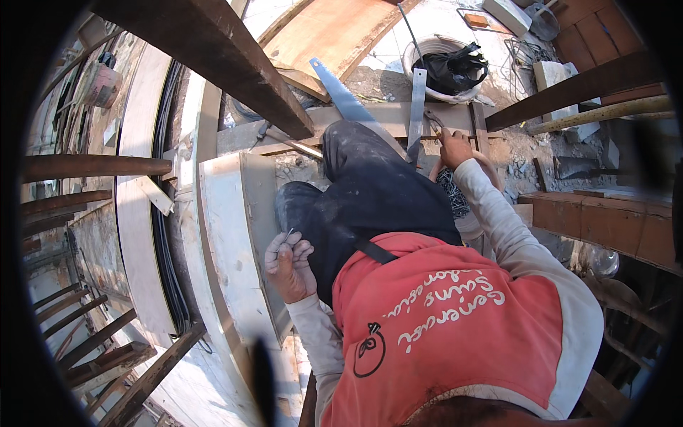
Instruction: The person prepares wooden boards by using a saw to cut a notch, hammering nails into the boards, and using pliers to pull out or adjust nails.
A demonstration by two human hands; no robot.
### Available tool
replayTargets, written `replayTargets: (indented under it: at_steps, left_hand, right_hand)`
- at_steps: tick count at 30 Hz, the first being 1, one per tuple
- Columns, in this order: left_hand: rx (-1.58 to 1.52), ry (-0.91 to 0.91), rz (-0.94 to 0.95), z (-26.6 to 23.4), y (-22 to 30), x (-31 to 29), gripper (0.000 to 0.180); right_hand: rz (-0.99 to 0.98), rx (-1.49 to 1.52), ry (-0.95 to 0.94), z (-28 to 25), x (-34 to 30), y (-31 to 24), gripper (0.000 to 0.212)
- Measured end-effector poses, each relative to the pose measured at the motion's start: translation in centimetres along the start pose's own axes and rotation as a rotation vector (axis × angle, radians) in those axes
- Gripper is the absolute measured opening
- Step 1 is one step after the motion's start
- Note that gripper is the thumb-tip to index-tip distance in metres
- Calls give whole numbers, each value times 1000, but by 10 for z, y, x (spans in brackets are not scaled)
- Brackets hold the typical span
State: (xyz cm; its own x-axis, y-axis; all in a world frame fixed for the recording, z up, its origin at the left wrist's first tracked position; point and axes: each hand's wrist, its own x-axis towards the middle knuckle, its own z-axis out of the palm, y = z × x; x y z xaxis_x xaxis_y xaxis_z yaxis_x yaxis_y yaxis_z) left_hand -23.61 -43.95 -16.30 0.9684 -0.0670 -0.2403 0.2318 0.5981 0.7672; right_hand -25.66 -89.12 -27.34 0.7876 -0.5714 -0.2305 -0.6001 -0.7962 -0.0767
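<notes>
My left hand (290, 269) is raised beside my left knee, its fingers pinched round a thin nail (289, 233). Reaching forward, my right hand (456, 149) grips a metal hand tool with a curved head (432, 118); its exact kind is hard to make out. Just below that hand stands a pail (491, 171) holding many nails (452, 192), partly covered by my right forearm. A handsaw (348, 94) and a flat metal straight blade or ruler (417, 107) lean near my knees.
A round tub (410, 58) with a black plastic bag (455, 67) stands ahead. Dark timber beams (213, 53) cross overhead left, with another beam (569, 92) at right. A long pale box-like board (231, 228) lies at my left. A plywood panel (320, 32) is at the far side.
</notes>
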Motion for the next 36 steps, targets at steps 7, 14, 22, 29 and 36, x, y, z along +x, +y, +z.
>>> replayTargets:
  at_steps: [7, 14, 22, 29, 36]
  left_hand:
    - [249, 285, 168, -22, 17, 18, 37]
    - [402, 290, 356, -35, 31, 75, 57]
    - [561, 432, 370, -61, 35, 89, 49]
    - [402, 470, 388, -47, 23, 184, 19]
    - [758, 360, 391, -75, 10, 221, 18]
  right_hand:
    - [-687, 635, -10, -65, -38, -151, 32]
    - [-741, 307, -324, 38, -3, -318, 47]
    - [-578, 56, -258, 78, 6, -333, 61]
    - [-472, 424, -222, 91, 33, -325, 70]
    - [-369, 1149, -847, -10, -28, -299, 51]
